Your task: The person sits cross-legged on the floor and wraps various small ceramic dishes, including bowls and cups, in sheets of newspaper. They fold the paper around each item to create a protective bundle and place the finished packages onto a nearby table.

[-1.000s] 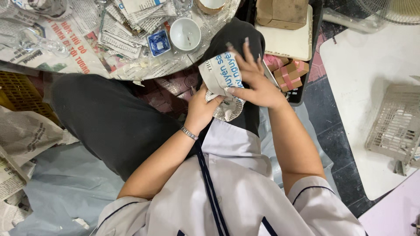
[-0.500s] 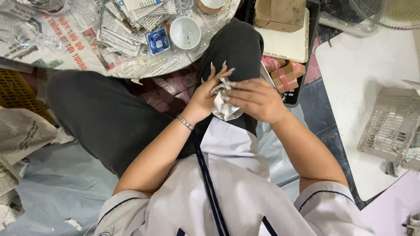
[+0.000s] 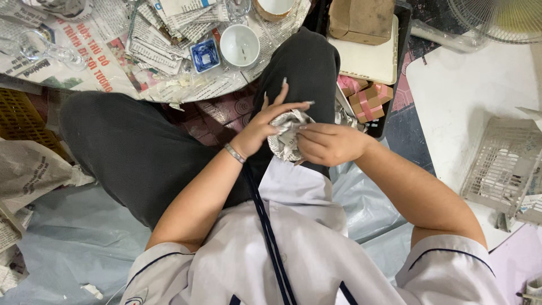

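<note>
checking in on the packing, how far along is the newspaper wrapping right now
Done: a newspaper-wrapped bundle is already closed round whatever it holds; the contents are hidden. In hand: the left hand cups it while the right hand presses the paper in. Left: a white cup, a small blue-and-white dish and clear glasses sit unwrapped on the newspaper sheets.

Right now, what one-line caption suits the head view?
Seated person's left hand and right hand press a crumpled newspaper bundle over the lap.

A crumpled newspaper bundle point(image 3: 287, 133) sits pressed between both hands. It is held above the lap, tightly wrapped.
</note>
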